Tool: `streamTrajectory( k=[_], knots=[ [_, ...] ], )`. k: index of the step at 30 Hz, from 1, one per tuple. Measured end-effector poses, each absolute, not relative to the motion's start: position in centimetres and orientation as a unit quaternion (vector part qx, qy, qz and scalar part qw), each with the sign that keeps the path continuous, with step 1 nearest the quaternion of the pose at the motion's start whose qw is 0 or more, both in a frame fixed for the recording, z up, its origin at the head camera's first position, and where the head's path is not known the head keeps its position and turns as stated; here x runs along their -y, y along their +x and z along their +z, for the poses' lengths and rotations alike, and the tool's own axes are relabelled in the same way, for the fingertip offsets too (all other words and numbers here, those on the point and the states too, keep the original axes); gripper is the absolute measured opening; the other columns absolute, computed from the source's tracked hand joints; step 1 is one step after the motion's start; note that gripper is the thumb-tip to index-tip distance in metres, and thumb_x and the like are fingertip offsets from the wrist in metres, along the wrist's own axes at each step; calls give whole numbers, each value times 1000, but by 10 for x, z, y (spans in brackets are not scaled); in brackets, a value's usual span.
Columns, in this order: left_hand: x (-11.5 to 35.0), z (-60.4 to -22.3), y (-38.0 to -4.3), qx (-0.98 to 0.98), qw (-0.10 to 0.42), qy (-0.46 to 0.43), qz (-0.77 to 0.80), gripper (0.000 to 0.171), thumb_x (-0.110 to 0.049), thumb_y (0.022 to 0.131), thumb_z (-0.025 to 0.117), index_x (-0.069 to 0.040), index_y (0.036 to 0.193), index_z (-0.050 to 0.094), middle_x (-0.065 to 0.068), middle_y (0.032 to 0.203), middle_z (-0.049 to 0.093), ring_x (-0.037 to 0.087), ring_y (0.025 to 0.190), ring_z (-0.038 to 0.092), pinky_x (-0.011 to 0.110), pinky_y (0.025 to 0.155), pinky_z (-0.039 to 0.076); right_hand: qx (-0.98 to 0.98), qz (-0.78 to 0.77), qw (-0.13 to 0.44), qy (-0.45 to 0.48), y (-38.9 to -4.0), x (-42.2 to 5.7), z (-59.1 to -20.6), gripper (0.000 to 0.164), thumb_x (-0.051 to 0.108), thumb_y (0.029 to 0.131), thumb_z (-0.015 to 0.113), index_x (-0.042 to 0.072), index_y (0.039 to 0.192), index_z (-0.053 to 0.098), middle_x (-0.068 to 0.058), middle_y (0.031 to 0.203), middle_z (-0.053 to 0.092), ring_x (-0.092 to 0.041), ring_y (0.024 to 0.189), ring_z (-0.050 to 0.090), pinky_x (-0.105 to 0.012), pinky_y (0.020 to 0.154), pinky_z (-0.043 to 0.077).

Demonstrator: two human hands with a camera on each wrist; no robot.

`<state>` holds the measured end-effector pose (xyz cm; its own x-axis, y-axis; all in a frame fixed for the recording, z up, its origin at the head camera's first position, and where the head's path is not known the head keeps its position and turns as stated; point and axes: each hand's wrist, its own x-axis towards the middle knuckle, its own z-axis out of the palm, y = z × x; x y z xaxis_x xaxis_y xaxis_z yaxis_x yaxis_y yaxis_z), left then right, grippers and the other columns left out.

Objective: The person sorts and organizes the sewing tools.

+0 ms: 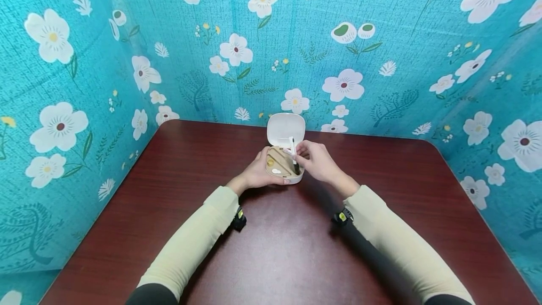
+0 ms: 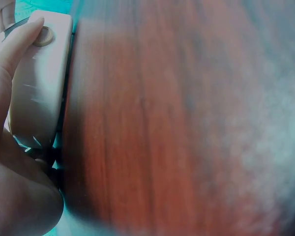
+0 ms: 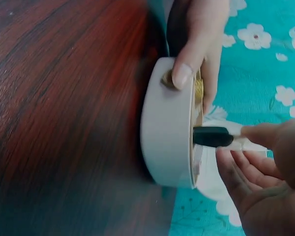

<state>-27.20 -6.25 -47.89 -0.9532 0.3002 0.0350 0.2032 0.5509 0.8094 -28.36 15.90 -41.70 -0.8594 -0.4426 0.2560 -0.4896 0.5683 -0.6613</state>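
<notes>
A small white case (image 1: 292,180) with a beige compartmented inside stands on the table, its lid (image 1: 286,127) raised at the back. My left hand (image 1: 257,172) grips the case from the left, the thumb along the front wall by a round brownish button (image 3: 168,80). Between the thumb and fingers of my right hand (image 1: 320,161) is a slim white pen-like stick (image 1: 293,147), pinched and held steeply over the right side of the case. Its thick black end (image 3: 212,136) points down into the case. Inside sit a round gold piece (image 1: 270,162) and a small white piece (image 1: 276,171).
The dark reddish-brown table (image 1: 279,239) extends around the case. Behind it and at both sides hangs a turquoise flowered cloth (image 1: 305,46). Each wrist carries a small black camera, one of them the left wrist camera (image 1: 239,221).
</notes>
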Motion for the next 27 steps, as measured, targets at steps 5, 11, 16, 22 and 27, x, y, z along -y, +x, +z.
streamTrajectory(
  k=[5,11,16,22,27],
  knots=[
    [63,-478,-271,-876,55,142,458,111,-44,66,96,-14,151,30,10,137,43,22,119,51,39,103,43,893,345,49,286,-282,-149,-420,13,3,94,68,-3,105,67,-14,97,71,-23,88,71,-40,80,59],
    [63,-477,-270,-878,62,137,454,112,-44,67,95,-16,151,28,10,137,42,22,116,52,38,101,44,902,312,59,293,-281,-141,-427,10,3,93,70,-2,102,68,-12,94,72,-20,85,71,-37,77,58],
    [63,-477,-271,-880,62,138,451,111,-44,67,95,-17,151,28,10,136,42,22,115,52,37,100,44,912,278,81,291,-279,-135,-429,5,2,92,71,3,91,67,-8,89,69,-19,84,67,-36,74,56],
    [64,-475,-270,-880,62,136,451,114,-45,66,95,-15,153,27,11,136,43,23,113,52,39,100,44,924,236,99,284,-274,-130,-431,13,4,92,71,6,83,62,-5,81,57,-18,74,54,-34,66,49],
    [64,-476,-269,-878,66,136,455,115,-44,67,95,-16,154,26,10,138,42,22,115,51,38,101,44,931,223,97,273,-272,-129,-433,13,5,94,71,6,83,64,-5,82,57,-18,74,54,-34,65,48]
  ],
)
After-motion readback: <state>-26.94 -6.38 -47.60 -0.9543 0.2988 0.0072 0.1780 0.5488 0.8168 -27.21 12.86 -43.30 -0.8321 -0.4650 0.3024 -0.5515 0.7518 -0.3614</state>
